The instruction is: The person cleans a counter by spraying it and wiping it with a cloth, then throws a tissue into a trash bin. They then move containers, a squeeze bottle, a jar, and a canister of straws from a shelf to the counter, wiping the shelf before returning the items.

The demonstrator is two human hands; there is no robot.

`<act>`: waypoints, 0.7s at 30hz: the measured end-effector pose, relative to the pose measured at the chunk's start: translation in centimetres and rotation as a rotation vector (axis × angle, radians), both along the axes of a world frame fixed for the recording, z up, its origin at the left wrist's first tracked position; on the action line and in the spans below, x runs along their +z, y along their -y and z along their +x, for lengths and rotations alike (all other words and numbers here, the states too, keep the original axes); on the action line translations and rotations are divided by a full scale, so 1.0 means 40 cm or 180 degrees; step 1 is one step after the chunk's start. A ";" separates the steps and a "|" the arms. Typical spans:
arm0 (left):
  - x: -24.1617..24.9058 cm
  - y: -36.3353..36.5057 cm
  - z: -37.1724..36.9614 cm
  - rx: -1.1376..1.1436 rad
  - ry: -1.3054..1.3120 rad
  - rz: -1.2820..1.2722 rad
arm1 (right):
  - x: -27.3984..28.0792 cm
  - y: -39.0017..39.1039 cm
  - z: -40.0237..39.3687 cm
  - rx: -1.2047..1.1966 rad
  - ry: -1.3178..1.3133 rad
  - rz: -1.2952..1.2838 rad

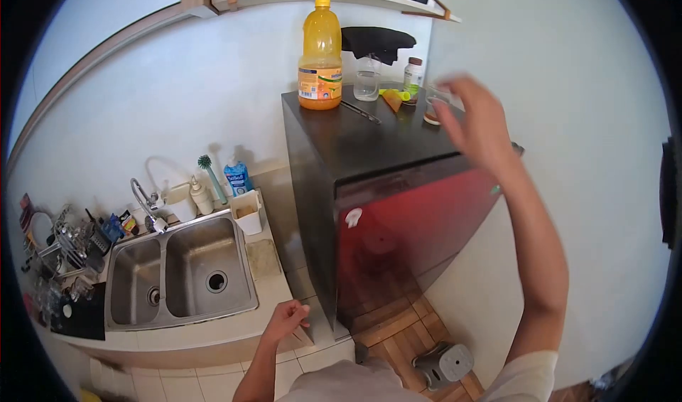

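Note:
My right hand is raised over the right end of the refrigerator's dark top, slightly blurred, its thumb and fingers apart. Just left of its thumb stands a small clear cup with something brown and white at the bottom. A white bottle with a brown cap is behind the cup. Beside it are a yellow-green item and an orange-brown wedge-shaped piece. Down by the counter's front corner, my left hand hangs with curled fingers, and nothing shows in it.
A large juice bottle, a clear container and a dark slim tool share the refrigerator top. To the left is a double sink with a faucet. A grey stool stands on the floor.

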State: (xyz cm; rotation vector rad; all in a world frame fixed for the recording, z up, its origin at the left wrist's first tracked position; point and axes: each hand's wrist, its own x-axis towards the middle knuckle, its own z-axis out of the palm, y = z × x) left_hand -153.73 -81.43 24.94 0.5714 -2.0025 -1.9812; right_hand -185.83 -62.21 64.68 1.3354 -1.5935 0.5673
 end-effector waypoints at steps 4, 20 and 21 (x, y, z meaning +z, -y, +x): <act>0.065 -0.036 0.001 0.0943 -0.0030 0.0271 | 0.211 0.301 -0.320 -0.0430 -0.0413 0.0357; -0.038 -0.229 0.023 0.2937 -0.0634 0.0611 | 0.312 0.674 -0.725 0.0203 0.1043 0.1831; -0.036 -0.239 0.030 0.2889 -0.0590 0.0642 | 0.318 0.659 -0.716 0.0211 0.0907 0.1646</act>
